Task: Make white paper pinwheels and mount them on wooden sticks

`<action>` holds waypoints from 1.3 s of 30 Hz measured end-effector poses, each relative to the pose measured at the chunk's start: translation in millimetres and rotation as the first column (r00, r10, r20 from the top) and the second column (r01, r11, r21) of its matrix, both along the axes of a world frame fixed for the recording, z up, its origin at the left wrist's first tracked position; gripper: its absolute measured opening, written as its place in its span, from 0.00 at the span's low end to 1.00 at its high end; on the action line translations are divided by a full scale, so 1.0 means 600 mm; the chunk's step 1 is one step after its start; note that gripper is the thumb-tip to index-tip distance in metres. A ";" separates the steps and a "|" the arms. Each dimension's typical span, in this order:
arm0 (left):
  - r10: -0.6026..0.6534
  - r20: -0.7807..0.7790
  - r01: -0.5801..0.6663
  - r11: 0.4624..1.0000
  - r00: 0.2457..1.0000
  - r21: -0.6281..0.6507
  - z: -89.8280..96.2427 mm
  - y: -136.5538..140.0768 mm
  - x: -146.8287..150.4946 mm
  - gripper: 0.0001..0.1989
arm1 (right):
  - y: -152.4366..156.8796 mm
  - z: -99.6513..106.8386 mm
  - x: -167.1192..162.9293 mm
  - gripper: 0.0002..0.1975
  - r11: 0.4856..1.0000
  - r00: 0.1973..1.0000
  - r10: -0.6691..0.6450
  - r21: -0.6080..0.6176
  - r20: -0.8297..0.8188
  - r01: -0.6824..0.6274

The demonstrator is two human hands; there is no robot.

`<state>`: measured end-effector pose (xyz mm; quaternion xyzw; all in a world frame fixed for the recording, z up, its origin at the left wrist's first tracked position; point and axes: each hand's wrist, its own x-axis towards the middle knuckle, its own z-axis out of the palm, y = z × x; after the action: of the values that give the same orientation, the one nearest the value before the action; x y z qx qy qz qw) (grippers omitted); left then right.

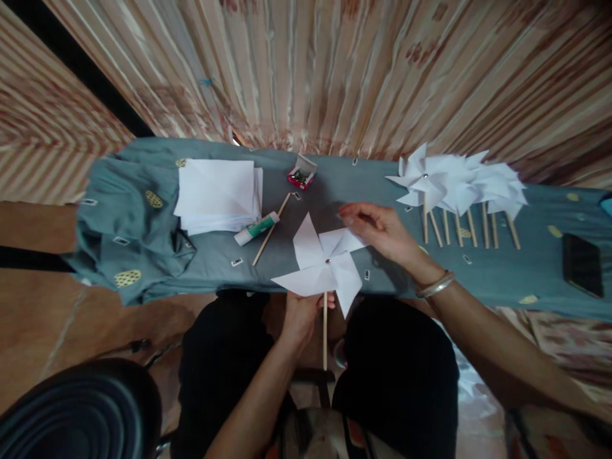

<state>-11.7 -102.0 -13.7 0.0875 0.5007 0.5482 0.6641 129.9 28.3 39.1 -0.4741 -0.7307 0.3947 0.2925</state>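
A white paper pinwheel (327,271) with a metal pin at its centre stands out over the front edge of the table. My left hand (299,315) is closed beneath its blades, gripping the wooden stick (326,344), and the blades cover part of the fingers. Above the right-hand blade hovers my right hand (375,229), its fingers loosely bent and apart, with nothing seen in them. Whether it touches the blade tip I cannot tell. A glue stick (257,228) lies across a loose wooden stick (272,229) to the left. Behind is a small red box (302,172) of metal pins, lid raised.
A stack of white paper (217,194) lies on the left of the cloth-covered table (478,274). Several finished pinwheels (459,182) overlap at the right, and a dark phone (582,264) lies beyond them. A black round stool (81,408) stands at lower left.
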 end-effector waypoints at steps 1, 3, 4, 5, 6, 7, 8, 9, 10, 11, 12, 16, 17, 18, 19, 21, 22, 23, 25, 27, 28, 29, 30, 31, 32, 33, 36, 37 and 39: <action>0.000 -0.013 0.000 1.000 1.000 0.021 0.005 0.005 -0.003 0.09 | -0.005 0.004 0.005 0.20 0.992 0.994 -0.091 0.082 -0.065 0.097; 0.011 -0.043 -0.009 0.998 0.999 0.059 0.015 0.015 -0.007 0.10 | -0.021 0.011 0.014 0.18 0.938 0.948 -0.258 0.186 -0.186 0.292; 0.021 -0.059 -0.016 0.997 0.998 0.078 0.020 0.022 -0.009 0.10 | -0.032 0.012 0.018 0.17 0.904 0.916 -0.329 0.203 -0.229 0.376; 0.032 -0.072 -0.025 0.995 0.997 0.096 0.026 0.029 -0.011 0.10 | -0.046 0.010 0.021 0.16 0.871 0.878 -0.395 0.194 -0.271 0.452; 0.039 -0.082 -0.029 0.993 0.996 0.114 0.032 0.038 -0.012 0.10 | -0.060 0.006 0.023 0.16 0.845 0.842 -0.452 0.160 -0.295 0.510; 0.042 -0.090 -0.030 0.991 0.995 0.133 0.038 0.047 -0.013 0.10 | -0.075 -0.002 0.024 0.16 0.836 0.820 -0.492 0.105 -0.293 0.539; 0.045 -0.093 -0.030 0.987 0.995 0.155 0.045 0.058 -0.013 0.11 | -0.089 -0.011 0.023 0.15 0.832 0.806 -0.516 0.054 -0.289 0.552; 0.048 -0.093 -0.031 0.983 0.994 0.180 0.052 0.070 -0.013 0.11 | -0.103 -0.022 0.021 0.14 0.842 0.807 -0.516 0.002 -0.289 0.539; 0.053 -0.093 -0.033 0.977 0.994 0.209 0.058 0.082 -0.013 0.12 | -0.115 -0.034 0.018 0.14 0.856 0.815 -0.507 -0.051 -0.279 0.515; 0.062 -0.095 -0.038 0.971 0.994 0.237 0.065 0.095 -0.013 0.12 | -0.126 -0.045 0.014 0.14 0.870 0.825 -0.490 -0.097 -0.280 0.484; 0.067 -0.100 -0.038 0.964 0.993 0.264 0.071 0.107 -0.013 0.12 | -0.135 -0.054 0.008 0.15 0.882 0.831 -0.470 -0.125 -0.296 0.455; 0.095 -0.155 -0.032 0.931 0.983 0.365 0.083 0.145 -0.011 0.10 | -0.151 -0.076 -0.018 0.16 0.941 0.887 -0.325 -0.207 -0.329 0.268; 0.112 -0.166 -0.041 0.923 0.980 0.382 0.081 0.151 -0.009 0.10 | -0.152 -0.079 -0.023 0.16 0.947 0.894 -0.300 -0.217 -0.332 0.237; 0.126 -0.171 -0.049 0.918 0.977 0.394 0.079 0.155 -0.008 0.10 | -0.151 -0.082 -0.028 0.15 0.949 0.898 -0.288 -0.223 -0.333 0.222; 0.132 -0.174 -0.052 0.915 0.976 0.401 0.075 0.157 -0.006 0.10 | -0.151 -0.085 -0.033 0.14 0.950 0.900 -0.283 -0.225 -0.331 0.216; 0.121 -0.179 -0.039 0.914 0.976 0.404 0.066 0.159 -0.003 0.09 | -0.149 -0.092 -0.039 0.12 0.951 0.906 -0.280 -0.219 -0.318 0.217; 0.111 -0.185 -0.028 0.915 0.977 0.402 0.062 0.160 -0.003 0.09 | -0.148 -0.096 -0.040 0.11 0.953 0.911 -0.277 -0.212 -0.307 0.218; 0.101 -0.193 -0.016 0.917 0.976 0.399 0.058 0.160 -0.002 0.09 | -0.147 -0.099 -0.041 0.11 0.955 0.917 -0.270 -0.203 -0.295 0.216; 0.087 -0.211 0.003 0.919 0.974 0.395 0.053 0.161 -0.002 0.09 | -0.145 -0.105 -0.042 0.10 0.956 0.923 -0.271 -0.190 -0.274 0.224; 0.082 -0.225 0.014 0.918 0.971 0.397 0.051 0.162 -0.003 0.10 | -0.143 -0.108 -0.041 0.10 0.952 0.924 -0.285 -0.188 -0.256 0.241; 0.078 -0.229 0.020 0.918 0.970 0.397 0.051 0.163 -0.004 0.11 | -0.142 -0.109 -0.040 0.10 0.949 0.923 -0.293 -0.191 -0.249 0.249; 0.075 -0.230 0.022 0.919 0.970 0.394 0.051 0.164 -0.004 0.13 | -0.141 -0.110 -0.039 0.10 0.947 0.922 -0.300 -0.195 -0.244 0.257; 0.072 -0.228 0.022 0.922 0.971 0.387 0.051 0.164 -0.003 0.14 | -0.139 -0.110 -0.038 0.10 0.945 0.920 -0.307 -0.197 -0.244 0.263; 0.070 -0.226 0.021 0.926 0.972 0.377 0.051 0.164 -0.002 0.15 | -0.138 -0.109 -0.037 0.10 0.944 0.919 -0.309 -0.198 -0.245 0.265; 0.064 -0.225 0.024 0.930 0.972 0.367 0.050 0.163 -0.001 0.15 | -0.136 -0.108 -0.036 0.10 0.943 0.918 -0.311 -0.198 -0.248 0.266; 0.053 -0.229 0.033 0.934 0.972 0.355 0.049 0.162 0.000 0.14 | -0.134 -0.107 -0.034 0.10 0.943 0.915 -0.313 -0.196 -0.253 0.269; -0.021 -0.275 0.112 0.941 0.961 0.319 0.043 0.156 0.001 0.12 | -0.129 -0.105 -0.031 0.10 0.942 0.909 -0.324 -0.180 -0.261 0.284; -0.052 -0.293 0.145 0.941 0.955 0.306 0.042 0.153 0.000 0.12 | -0.128 -0.104 -0.030 0.10 0.941 0.908 -0.327 -0.174 -0.263 0.289; -0.097 -0.323 0.194 0.940 0.941 0.282 0.039 0.149 -0.001 0.12 | -0.127 -0.102 -0.028 0.10 0.944 0.909 -0.323 -0.165 -0.263 0.287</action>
<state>-12.5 -12.4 9.7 0.3112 0.4969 0.5488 0.5959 112.8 -47.6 -22.2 -0.5373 -0.5717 0.4527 0.4238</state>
